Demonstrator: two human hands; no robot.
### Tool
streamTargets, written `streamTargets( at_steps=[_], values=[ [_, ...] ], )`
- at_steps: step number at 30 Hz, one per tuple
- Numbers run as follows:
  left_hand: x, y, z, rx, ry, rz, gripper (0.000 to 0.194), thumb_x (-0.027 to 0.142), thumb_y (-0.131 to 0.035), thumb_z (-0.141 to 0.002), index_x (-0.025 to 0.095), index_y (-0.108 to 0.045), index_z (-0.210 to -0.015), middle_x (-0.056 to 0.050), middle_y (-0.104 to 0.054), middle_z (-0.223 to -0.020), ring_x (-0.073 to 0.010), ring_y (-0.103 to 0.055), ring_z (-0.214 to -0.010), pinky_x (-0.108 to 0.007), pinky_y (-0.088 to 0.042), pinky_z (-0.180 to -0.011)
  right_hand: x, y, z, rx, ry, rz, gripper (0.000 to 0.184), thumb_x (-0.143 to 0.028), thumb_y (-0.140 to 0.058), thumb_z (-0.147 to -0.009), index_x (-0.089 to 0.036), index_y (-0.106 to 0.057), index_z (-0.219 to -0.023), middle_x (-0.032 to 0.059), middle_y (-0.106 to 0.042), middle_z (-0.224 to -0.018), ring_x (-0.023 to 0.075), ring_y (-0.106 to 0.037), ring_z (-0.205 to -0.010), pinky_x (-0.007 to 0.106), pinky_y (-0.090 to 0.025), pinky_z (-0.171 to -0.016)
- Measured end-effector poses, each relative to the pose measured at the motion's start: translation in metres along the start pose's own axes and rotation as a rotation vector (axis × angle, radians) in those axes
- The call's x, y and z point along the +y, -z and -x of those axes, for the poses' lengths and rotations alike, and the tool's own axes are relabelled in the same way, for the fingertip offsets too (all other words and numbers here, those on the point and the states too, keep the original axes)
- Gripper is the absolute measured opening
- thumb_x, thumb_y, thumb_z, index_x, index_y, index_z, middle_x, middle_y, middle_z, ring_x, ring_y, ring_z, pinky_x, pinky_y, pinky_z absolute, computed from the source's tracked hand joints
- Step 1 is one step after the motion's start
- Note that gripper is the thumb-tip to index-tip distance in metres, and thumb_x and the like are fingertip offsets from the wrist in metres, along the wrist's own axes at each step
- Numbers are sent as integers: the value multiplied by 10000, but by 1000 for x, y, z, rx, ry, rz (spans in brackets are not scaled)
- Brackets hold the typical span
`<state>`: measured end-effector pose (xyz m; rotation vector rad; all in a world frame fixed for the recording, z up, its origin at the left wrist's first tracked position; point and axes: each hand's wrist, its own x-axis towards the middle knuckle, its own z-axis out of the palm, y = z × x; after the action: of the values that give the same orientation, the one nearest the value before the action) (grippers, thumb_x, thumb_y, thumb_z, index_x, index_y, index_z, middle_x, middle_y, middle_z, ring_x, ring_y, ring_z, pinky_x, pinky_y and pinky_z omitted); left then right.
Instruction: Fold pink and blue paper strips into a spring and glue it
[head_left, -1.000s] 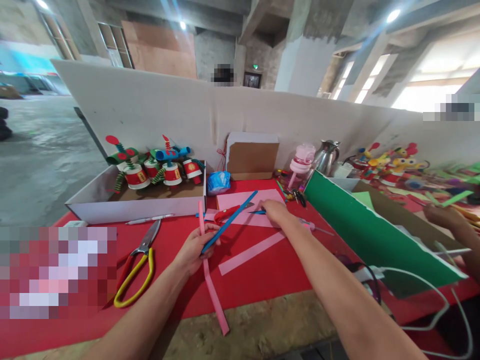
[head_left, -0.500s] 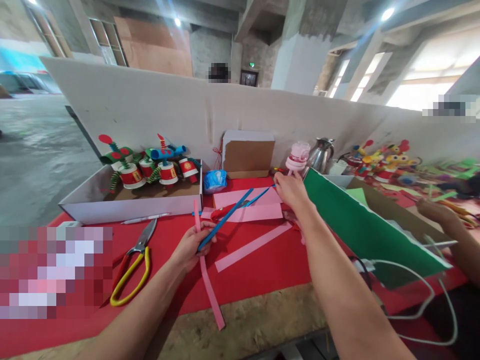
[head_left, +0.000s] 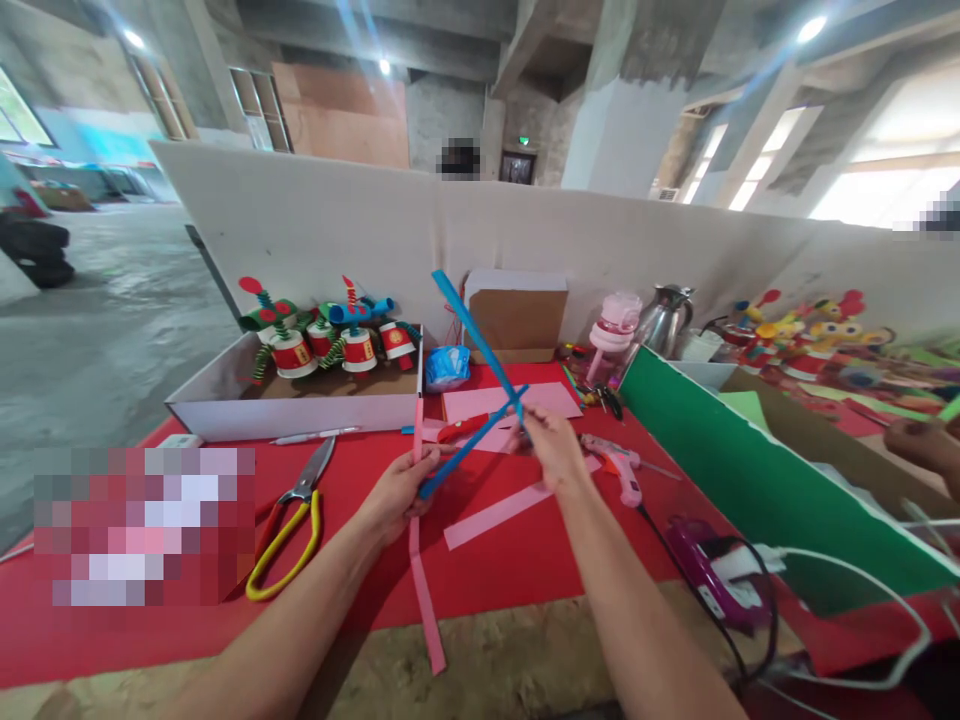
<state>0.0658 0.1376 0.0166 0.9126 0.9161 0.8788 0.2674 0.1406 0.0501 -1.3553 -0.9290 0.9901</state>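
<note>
My left hand is closed on a long pink paper strip, which hangs down past the table edge. The same fingers pinch one end of a blue paper strip slanting up to the right. My right hand is closed on the lower end of another blue paper strip, tilted up to the left. The two blue strips cross just before my right fingers. Beneath my hands, a loose pink strip lies on the red tabletop, with wider pink paper behind it.
Scissors with red and yellow handles lie left. A white box holds paper-cup figures. Rightward are a pink glue gun, its cord, a purple device with white cable, and a green-sided box. Another person's hand is far right.
My right hand has come back toward my left, swinging its blue strip upright. The glue gun now shows more fully. The view has shifted slightly left.
</note>
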Motion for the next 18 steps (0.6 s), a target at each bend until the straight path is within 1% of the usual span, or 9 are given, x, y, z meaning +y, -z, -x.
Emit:
streamTargets(
  at_steps=[2, 5, 6, 10, 11, 13, 15, 17, 18],
  values=[
    [2, 0, 0, 44, -28, -42, 394, 437, -647, -732, 124, -637, -973, 63, -464, -431, -22, -211, -288, -193, -73, -332, 15, -14, 4, -146, -78, -28, 214, -366, -610, -695, -175, -569, -784, -49, -570, -536, 77, -524, -388, 198, -448, -424],
    [5, 0, 1, 83, -105, -44, 466, 487, -669, -699, 125, -638, -991, 116, -300, -359, -31, -196, -301, -185, -92, -341, 26, -22, 10, -316, -102, -39, 182, -340, -576, -715, -177, -545, -791, -58, -572, -508, 73, -511, -367, 179, -412, -402],
    [5, -1, 1, 82, -118, -34, 484, 502, -680, -680, 130, -636, -987, 119, -296, -365, -30, -195, -306, -181, -95, -342, 28, -23, 13, -375, -109, -32, 176, -334, -561, -725, -177, -541, -802, -56, -581, -509, 73, -510, -366, 175, -403, -401],
    [5, -3, 1, 66, -81, 0, 478, 553, -703, -627, 127, -636, -832, 65, -461, -474, -9, -221, -312, -179, -88, -332, 35, -30, 27, -565, -153, 21, 172, -335, -521, -776, -187, -522, -864, -35, -631, -577, 76, -509, -374, 172, -387, -393],
    [5, -4, 2, 61, -59, 7, 466, 549, -717, -611, 125, -630, -783, 60, -470, -484, -4, -227, -312, -178, -87, -330, 36, -32, 30, -605, -167, 38, 164, -335, -508, -795, -190, -515, -871, -35, -634, -590, 79, -505, -373, 179, -395, -394],
    [4, -4, 2, 55, -24, 25, 439, 516, -756, -573, 123, -623, -716, 77, -420, -446, -1, -224, -311, -172, -95, -328, 37, -35, 35, -690, -161, 94, 151, -335, -465, -843, -191, -510, -862, -29, -634, -608, 92, -521, -396, 206, -434, -428],
    [3, -2, 1, 63, -9, 44, 418, 475, -784, -540, 119, -632, -697, 95, -365, -410, -1, -219, -308, -168, -104, -327, 36, -33, 35, -756, -43, 229, 190, -321, -414, -890, -183, -530, -833, -7, -642, -650, 119, -582, -497, 250, -487, -524],
    [4, 0, 1, 92, -4, 53, 399, 465, -781, -538, 115, -632, -660, 92, -359, -397, -2, -222, -304, -166, -106, -323, 34, -25, 30, -748, 211, 470, 199, -261, -415, -903, -172, -578, -833, 31, -661, -769, 163, -636, -711, 308, -505, -694],
    [5, 2, 0, 108, -1, 54, 392, 467, -773, -544, 115, -625, -636, 84, -371, -398, -2, -226, -304, -165, -104, -321, 33, -20, 26, -713, 353, 615, 161, -204, -447, -884, -172, -604, -867, 53, -664, -868, 185, -629, -841, 337, -483, -794]
  ],
)
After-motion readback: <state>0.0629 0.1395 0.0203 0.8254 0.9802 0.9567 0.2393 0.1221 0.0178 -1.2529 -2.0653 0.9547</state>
